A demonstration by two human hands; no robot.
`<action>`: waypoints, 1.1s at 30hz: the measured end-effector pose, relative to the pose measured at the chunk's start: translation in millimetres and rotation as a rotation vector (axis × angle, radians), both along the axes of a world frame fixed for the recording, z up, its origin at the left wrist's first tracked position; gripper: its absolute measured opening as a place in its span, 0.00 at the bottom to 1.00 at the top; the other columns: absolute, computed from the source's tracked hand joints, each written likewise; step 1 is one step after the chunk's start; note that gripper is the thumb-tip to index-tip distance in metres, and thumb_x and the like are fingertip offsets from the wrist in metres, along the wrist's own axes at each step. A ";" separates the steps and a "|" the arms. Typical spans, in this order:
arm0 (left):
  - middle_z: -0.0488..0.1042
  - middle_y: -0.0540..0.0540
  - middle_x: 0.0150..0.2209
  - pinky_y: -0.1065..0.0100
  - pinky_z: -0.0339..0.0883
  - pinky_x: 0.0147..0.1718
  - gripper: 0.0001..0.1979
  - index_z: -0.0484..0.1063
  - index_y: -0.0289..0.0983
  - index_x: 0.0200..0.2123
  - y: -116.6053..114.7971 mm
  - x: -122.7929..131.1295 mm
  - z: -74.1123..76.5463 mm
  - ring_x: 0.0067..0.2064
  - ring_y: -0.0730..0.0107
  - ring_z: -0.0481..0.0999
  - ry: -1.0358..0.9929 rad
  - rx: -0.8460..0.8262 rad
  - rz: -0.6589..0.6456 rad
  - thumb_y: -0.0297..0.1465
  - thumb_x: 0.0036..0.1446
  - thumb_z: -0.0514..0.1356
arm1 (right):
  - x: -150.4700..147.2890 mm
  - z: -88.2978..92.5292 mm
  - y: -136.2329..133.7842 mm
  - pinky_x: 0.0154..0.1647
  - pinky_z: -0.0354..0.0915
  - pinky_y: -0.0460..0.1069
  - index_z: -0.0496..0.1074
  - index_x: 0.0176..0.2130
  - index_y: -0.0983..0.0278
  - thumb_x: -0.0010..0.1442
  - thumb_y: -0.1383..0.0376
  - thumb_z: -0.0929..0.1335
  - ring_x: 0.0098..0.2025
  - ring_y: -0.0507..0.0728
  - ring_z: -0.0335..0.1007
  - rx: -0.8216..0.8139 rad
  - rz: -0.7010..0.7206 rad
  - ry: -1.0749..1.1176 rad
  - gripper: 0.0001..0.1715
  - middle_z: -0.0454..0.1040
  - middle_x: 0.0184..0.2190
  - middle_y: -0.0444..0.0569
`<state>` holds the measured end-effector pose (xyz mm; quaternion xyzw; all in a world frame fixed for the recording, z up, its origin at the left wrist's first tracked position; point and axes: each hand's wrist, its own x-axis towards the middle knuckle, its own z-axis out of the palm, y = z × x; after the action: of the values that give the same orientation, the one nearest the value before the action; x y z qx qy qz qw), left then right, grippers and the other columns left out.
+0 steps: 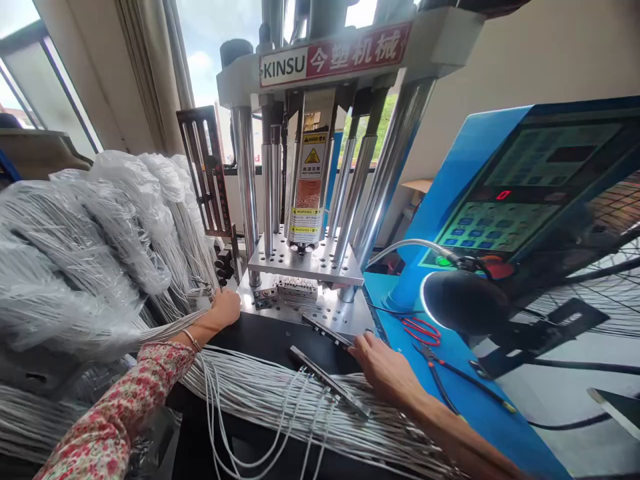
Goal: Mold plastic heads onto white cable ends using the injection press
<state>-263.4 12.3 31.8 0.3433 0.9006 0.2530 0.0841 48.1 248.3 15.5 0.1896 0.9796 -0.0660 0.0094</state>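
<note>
My left hand [226, 308] is closed beside the ends of the plastic-wrapped cable bundles, left of the press's base. Its fingers face away, so what they grip is hidden. My right hand [377, 360] has its fingers closed on the near end of a narrow metal bar [327, 331], which slants toward the press. A second metal bar [330, 383] lies across the grey cables [260, 377], with several cable ends set along it. On the press's base sits a metal mould block [297, 289], apart from both hands.
The KINSU press [305, 257] stands ahead with its columns and hot-warning labels. Wrapped cable bundles [100, 227] fill the left. On the right are a blue control panel [500, 200], a black lamp [465, 300], red-handled scissors [423, 330] and pliers [435, 363].
</note>
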 end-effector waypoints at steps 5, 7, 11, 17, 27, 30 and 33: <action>0.76 0.38 0.47 0.56 0.54 0.59 0.09 0.78 0.38 0.37 5.4 50.3 -15.8 0.55 0.50 0.69 -0.075 0.152 -0.126 0.34 0.56 0.61 | 32.1 19.9 -32.8 0.45 0.62 0.53 0.69 0.43 0.63 0.55 0.63 0.68 0.46 0.64 0.70 -0.497 0.124 -0.174 0.14 0.71 0.46 0.56; 0.79 0.42 0.41 0.62 0.63 0.50 0.12 0.78 0.39 0.37 12.0 75.7 -25.1 0.46 0.57 0.75 -0.177 0.203 -0.172 0.37 0.59 0.58 | 32.8 21.0 -38.0 0.52 0.61 0.53 0.68 0.50 0.66 0.50 0.70 0.67 0.52 0.65 0.68 -0.525 0.129 -0.171 0.25 0.69 0.52 0.60; 0.80 0.44 0.35 0.67 0.67 0.40 0.16 0.79 0.37 0.36 30.4 114.4 -40.7 0.39 0.61 0.77 -0.370 0.295 -0.175 0.40 0.60 0.56 | 15.0 28.1 -36.4 0.50 0.61 0.54 0.63 0.57 0.70 0.49 0.72 0.65 0.53 0.66 0.68 -0.512 0.157 -0.193 0.34 0.71 0.52 0.64; 0.80 0.41 0.38 0.63 0.68 0.45 0.15 0.79 0.34 0.37 39.3 125.5 -48.3 0.42 0.58 0.77 -0.542 0.403 -0.085 0.39 0.57 0.59 | -13.2 35.9 -33.6 0.33 0.58 0.47 0.68 0.45 0.65 0.56 0.70 0.60 0.36 0.56 0.67 -0.752 0.175 -0.150 0.17 0.74 0.36 0.49; 0.74 0.31 0.51 0.57 0.71 0.50 0.17 0.68 0.33 0.47 29.5 144.6 -46.3 0.49 0.54 0.78 -1.327 0.740 0.185 0.34 0.57 0.65 | -50.0 -5.9 -0.3 0.29 0.55 0.46 0.72 0.39 0.68 0.64 0.51 0.62 0.28 0.51 0.59 -0.944 0.192 0.193 0.23 0.67 0.26 0.43; 0.76 0.27 0.46 0.54 0.73 0.46 0.21 0.71 0.28 0.46 37.9 144.8 -37.2 0.45 0.49 0.80 -1.586 0.514 -0.069 0.41 0.59 0.63 | -81.3 -7.2 24.0 0.26 0.54 0.46 0.71 0.33 0.67 0.63 0.49 0.63 0.23 0.49 0.55 -0.946 0.170 0.302 0.24 0.63 0.22 0.40; 0.76 0.25 0.48 0.54 0.71 0.48 0.24 0.72 0.25 0.48 55.3 124.0 -29.9 0.47 0.48 0.79 -1.658 0.426 -0.196 0.42 0.61 0.60 | -121.5 -5.6 49.4 0.25 0.58 0.46 0.72 0.31 0.66 0.63 0.49 0.64 0.23 0.50 0.58 -0.875 0.141 0.407 0.23 0.65 0.22 0.42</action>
<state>-139.4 67.6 1.9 0.1325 0.4481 0.5770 0.6699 -73.4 297.7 10.0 0.0845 0.8525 -0.5063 -0.0990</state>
